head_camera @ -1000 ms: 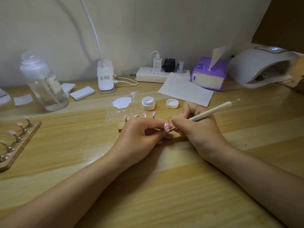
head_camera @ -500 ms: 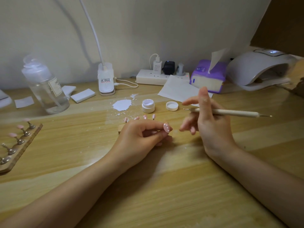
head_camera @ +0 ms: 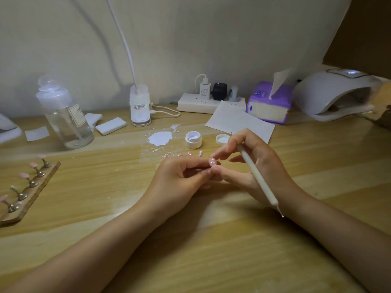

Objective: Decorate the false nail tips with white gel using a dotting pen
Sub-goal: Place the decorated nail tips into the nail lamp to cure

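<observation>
I see my left hand curled at the middle of the wooden table, pinching a glossy pink false nail tip with small white dots at its fingertips. My right hand sits just right of it, fingers touching near the tip, and grips a slim white dotting pen whose metal point angles toward me. Just beyond, more pink tips stand in a row. A small round white gel jar stands open, its lid to the right, and a matte white smear to the left.
</observation>
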Action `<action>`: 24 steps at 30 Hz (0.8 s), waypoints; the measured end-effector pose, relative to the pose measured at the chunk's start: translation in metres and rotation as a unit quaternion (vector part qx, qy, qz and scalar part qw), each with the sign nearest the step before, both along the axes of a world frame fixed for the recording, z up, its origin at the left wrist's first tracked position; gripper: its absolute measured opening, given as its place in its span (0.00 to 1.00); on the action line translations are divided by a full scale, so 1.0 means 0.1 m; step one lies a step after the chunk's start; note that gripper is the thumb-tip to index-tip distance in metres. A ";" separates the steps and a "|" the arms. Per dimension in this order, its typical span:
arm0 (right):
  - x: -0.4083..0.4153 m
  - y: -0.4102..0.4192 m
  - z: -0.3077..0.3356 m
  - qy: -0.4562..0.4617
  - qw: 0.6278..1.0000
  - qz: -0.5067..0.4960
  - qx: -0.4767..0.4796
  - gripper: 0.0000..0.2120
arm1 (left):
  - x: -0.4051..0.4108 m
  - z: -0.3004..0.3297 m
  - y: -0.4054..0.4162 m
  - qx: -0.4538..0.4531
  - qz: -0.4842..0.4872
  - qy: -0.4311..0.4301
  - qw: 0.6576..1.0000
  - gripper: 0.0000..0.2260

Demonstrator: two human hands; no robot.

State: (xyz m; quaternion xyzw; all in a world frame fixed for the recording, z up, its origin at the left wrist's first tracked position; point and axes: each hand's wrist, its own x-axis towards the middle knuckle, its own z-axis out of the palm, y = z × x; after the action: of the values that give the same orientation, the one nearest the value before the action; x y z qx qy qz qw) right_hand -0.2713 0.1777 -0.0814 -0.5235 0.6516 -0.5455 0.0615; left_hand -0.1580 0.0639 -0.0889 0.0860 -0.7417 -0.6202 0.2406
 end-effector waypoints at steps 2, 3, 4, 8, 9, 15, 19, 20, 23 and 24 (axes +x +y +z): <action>0.01 -0.01 0.00 -0.013 1.000 0.003 -0.004 0.16 | 0.00 0.00 -0.01 -0.010 0.003 -0.004 1.000 0.12; 0.02 -0.01 0.01 -0.028 1.000 0.006 -0.011 0.15 | 0.01 0.00 -0.01 -0.014 0.007 -0.005 1.000 0.12; 0.02 -0.02 0.02 -0.051 0.998 0.007 -0.023 0.15 | 0.01 0.01 0.01 -0.017 0.013 -0.003 1.000 0.11; -0.03 -0.06 0.05 -0.134 0.987 -0.019 -0.089 0.14 | 0.06 0.15 0.01 -0.129 0.090 0.103 0.982 0.08; -0.06 -0.08 0.05 -0.133 0.986 -0.036 -0.092 0.15 | 0.07 0.19 -0.04 -0.187 0.118 0.137 0.965 0.10; -0.11 -0.22 -0.09 -0.009 0.997 -0.069 -0.035 0.15 | 0.14 0.24 -0.49 -0.349 0.144 0.008 0.926 0.32; -0.14 -0.22 -0.14 0.050 0.996 -0.073 0.001 0.12 | 0.18 0.12 -0.62 -0.340 0.115 -0.090 0.929 0.34; -0.15 -0.23 -0.14 0.051 0.996 -0.074 0.006 0.12 | 0.18 0.10 -0.63 -0.334 0.111 -0.098 0.931 0.33; -0.15 -0.24 -0.14 0.049 0.996 -0.075 0.022 0.12 | 0.18 0.07 -0.63 -0.330 0.098 -0.105 0.933 0.32; -0.15 -0.23 -0.13 0.049 0.996 -0.075 0.024 0.12 | 0.17 0.06 -0.63 -0.330 0.098 -0.105 0.933 0.31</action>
State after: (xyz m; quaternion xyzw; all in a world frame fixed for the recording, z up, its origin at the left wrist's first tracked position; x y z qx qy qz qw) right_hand -0.2858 0.1544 -0.0948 -0.4977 0.7044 -0.5060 0.0010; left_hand -0.1407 0.0007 -0.0833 0.1382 -0.9136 -0.3011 0.2357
